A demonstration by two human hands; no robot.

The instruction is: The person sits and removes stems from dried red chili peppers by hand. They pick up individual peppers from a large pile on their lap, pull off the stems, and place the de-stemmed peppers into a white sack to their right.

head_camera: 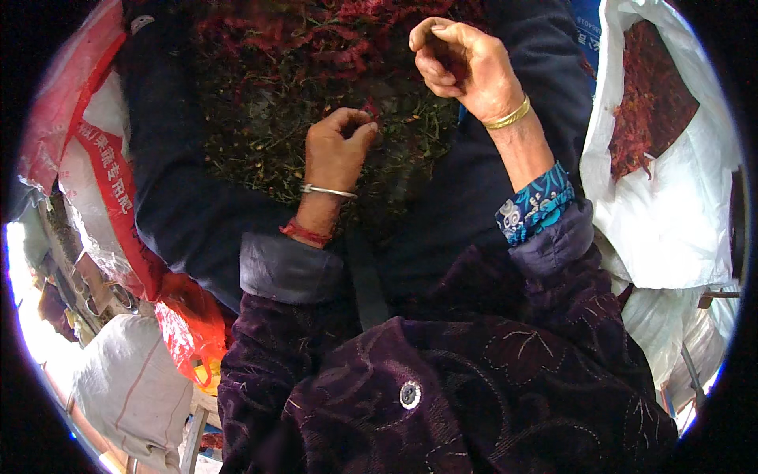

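Note:
My left hand [336, 151] hangs over the plant heap, with a silver bangle and a red cord at its wrist. Thumb and forefinger pinch a small red plant piece [371, 111]. Higher up and to the right is my right hand [474, 68], wearing a gold-coloured bangle, its fingers curled inward. Shadow fills its palm, so I cannot tell whether anything is inside. Below both hands lie green-brown stems and leaf scraps [260, 142]. Dark red plant sprigs [343, 44] cover the far part of the heap, between my dark-trousered legs.
To the right stands a white sack [663, 231], its mouth showing red plant material [645, 106]. A red-and-white printed sack [95, 160] is at the left, near a red plastic bag [189, 323]. Lower left sits a pale woven sack [133, 385] beside a wooden leg [195, 435].

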